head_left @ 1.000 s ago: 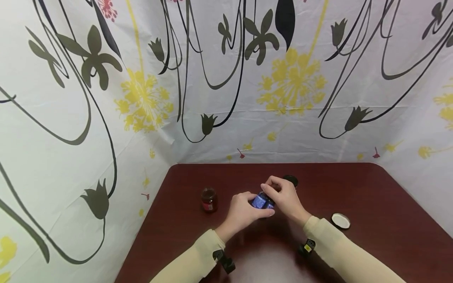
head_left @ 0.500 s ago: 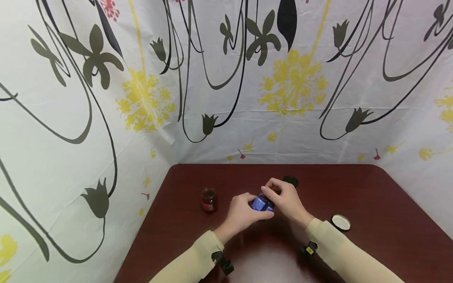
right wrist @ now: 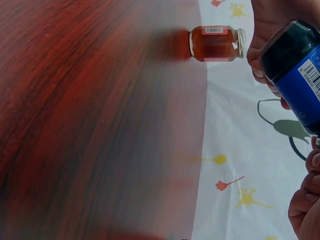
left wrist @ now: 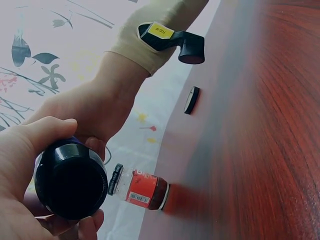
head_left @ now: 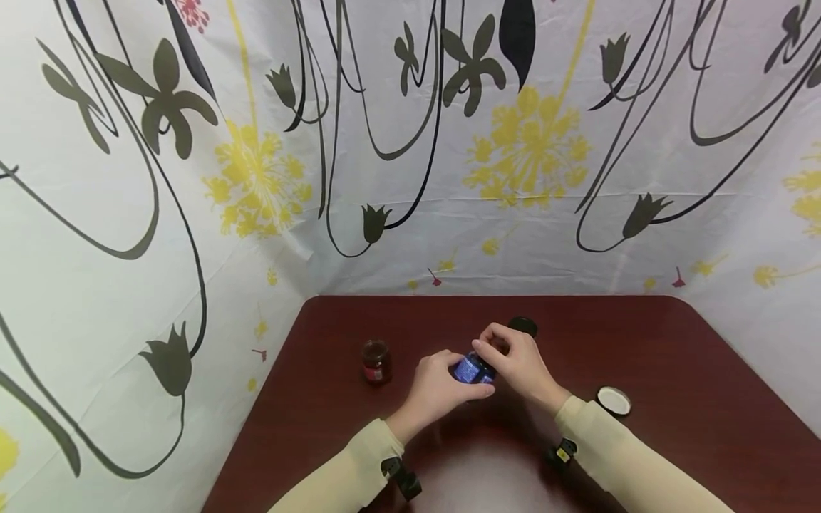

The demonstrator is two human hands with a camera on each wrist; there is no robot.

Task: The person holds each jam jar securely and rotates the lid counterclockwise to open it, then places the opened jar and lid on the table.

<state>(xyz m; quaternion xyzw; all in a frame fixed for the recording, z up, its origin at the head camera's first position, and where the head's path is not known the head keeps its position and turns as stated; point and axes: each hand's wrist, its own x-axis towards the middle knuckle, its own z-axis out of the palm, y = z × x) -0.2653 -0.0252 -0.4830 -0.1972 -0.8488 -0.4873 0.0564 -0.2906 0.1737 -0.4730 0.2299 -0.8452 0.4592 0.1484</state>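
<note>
A dark glass jar with a blue label (head_left: pixel 470 369) is held tilted above the table by my left hand (head_left: pixel 439 388), thumb on the near side. Its round black base (left wrist: pixel 72 182) faces the left wrist camera. At the jar's upper end my right hand (head_left: pixel 521 362) grips with curled fingers and thumb; in the right wrist view these fingers (right wrist: pixel 307 195) meet its neck at the frame's edge. Whether a lid lies under them is hidden.
An open jar with a red label (head_left: pixel 376 362) stands left on the dark red table (head_left: pixel 308 427). Another red-labelled jar (left wrist: pixel 145 190) wears a black lid (head_left: pixel 523 326), behind my right hand. A loose lid (head_left: pixel 613 401) lies to the right, white inside up. Patterned cloth (head_left: pixel 410 171) hangs behind.
The jar has tilted and sunk very slightly, and my right hand has shifted a little at its upper end. Both hands keep their grip; the other jars and loose lid stay put.
</note>
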